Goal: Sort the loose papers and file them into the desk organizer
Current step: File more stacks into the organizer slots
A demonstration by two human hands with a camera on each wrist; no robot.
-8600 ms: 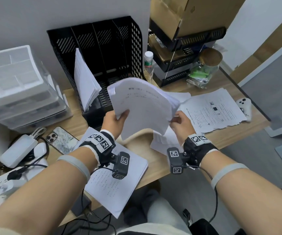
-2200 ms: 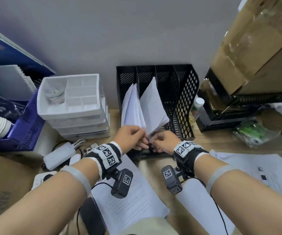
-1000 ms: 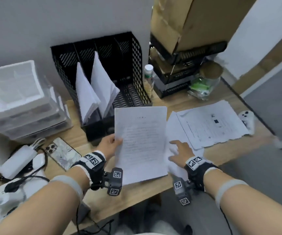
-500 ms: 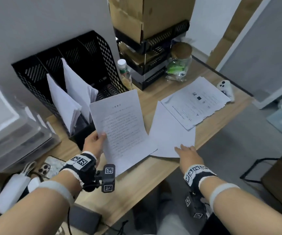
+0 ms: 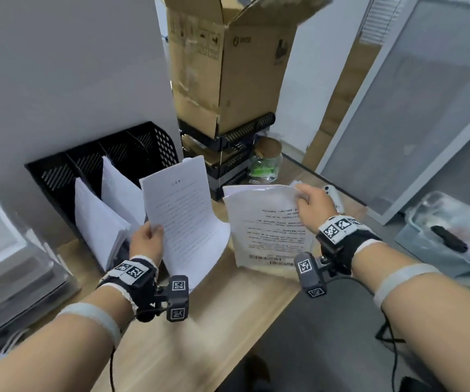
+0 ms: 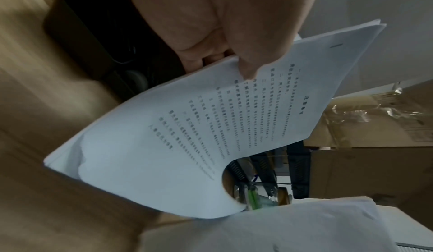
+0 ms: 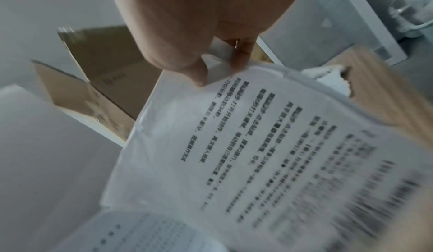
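Observation:
My left hand (image 5: 146, 241) pinches a thin stack of printed sheets (image 5: 184, 219) by its left edge and holds it up over the desk; in the left wrist view the thumb (image 6: 251, 59) lies on the sheets (image 6: 187, 135). My right hand (image 5: 310, 206) grips a second stack of printed papers (image 5: 267, 224) at its top right corner, lifted off the desk; the right wrist view shows the thumb (image 7: 187, 65) on these papers (image 7: 269, 154). The black mesh desk organizer (image 5: 58, 171) stands at the back left, with two bundles of filed paper (image 5: 98, 219) in its left slots.
A cardboard box (image 5: 228, 66) sits on black stacked trays (image 5: 228, 154) right of the organizer, with a glass jar (image 5: 266, 162) beside them. Clear plastic drawers (image 5: 7, 256) stand at the left. A white game controller (image 5: 332, 196) lies behind my right hand. The wooden desk (image 5: 200, 329) ends at the right.
My right hand has picked the printed stack up off the desk and raised it. My left hand has lifted its sheets higher. The head view has swung right.

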